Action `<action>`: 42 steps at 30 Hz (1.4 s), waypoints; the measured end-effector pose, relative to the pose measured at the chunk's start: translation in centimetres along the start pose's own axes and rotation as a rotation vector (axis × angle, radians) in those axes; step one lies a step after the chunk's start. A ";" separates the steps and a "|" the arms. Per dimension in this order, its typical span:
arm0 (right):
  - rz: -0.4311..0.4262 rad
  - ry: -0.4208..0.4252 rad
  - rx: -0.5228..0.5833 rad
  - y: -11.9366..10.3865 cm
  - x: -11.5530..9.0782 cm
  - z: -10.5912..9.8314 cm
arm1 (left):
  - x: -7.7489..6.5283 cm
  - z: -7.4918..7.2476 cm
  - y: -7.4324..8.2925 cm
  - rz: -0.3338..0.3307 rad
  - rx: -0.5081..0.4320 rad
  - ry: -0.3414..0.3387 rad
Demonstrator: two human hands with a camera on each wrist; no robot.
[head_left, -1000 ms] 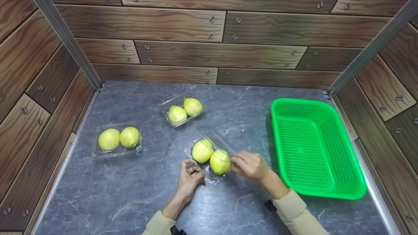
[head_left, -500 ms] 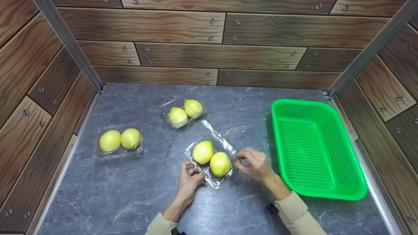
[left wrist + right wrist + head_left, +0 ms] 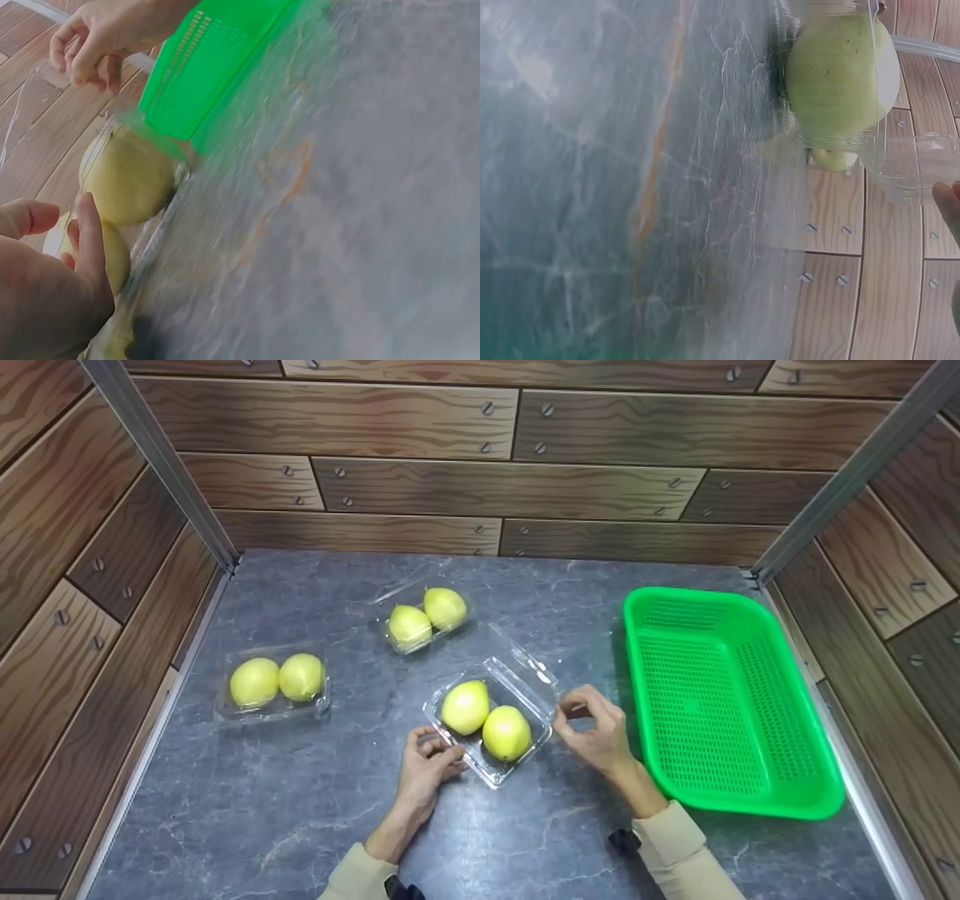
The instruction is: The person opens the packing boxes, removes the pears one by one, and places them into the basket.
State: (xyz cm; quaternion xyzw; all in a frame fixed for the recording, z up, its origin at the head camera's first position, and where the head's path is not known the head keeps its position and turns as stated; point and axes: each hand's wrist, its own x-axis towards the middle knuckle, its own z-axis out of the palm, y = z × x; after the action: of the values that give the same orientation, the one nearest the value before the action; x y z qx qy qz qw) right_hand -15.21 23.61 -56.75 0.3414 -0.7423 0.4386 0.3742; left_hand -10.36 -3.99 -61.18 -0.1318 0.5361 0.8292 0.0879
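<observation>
A clear plastic clamshell box holding two yellow-green pears, one nearer pear and one farther pear, sits on the table with its lid swung up on the far right side. My right hand pinches the lid's near corner between thumb and fingers; the right wrist view catches only a fingertip at that edge. At the box's left wall, my left hand touches the rim with its fingertips. In the left wrist view its thumb and index finger stand apart, the index straight, beside the pears.
A green perforated basket stands at the right, close to my right forearm. Two more clear boxes with pears lie farther off: a back box and a left box. Wood-patterned walls enclose the dark marbled table.
My right hand has moved slightly right and away from me, and the lid has swung open off the pears. My left hand has shifted a little to the left.
</observation>
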 end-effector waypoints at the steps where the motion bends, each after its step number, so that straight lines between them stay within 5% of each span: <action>1: 0.020 0.010 0.007 0.0 0.0 0.0 | 0.2 -0.2 0.1 0.002 -0.004 0.003; 9: 0.184 0.070 0.043 0.1 -0.3 0.0 | 1.4 -1.6 1.7 0.033 -0.035 0.008; 22: 0.323 0.146 0.071 0.3 -0.2 0.1 | 4.0 -3.1 3.6 0.004 0.032 0.025; 42: 0.476 0.274 0.154 1.0 0.1 0.9 | 5.6 -3.3 4.3 -0.043 0.082 -0.006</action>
State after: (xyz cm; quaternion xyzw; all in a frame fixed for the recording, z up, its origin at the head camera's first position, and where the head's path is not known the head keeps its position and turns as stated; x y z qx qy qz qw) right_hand -16.36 23.20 -57.32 0.1225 -0.7086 0.6114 0.3302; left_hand -16.50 -8.71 -60.44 -0.1371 0.5663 0.8049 0.1124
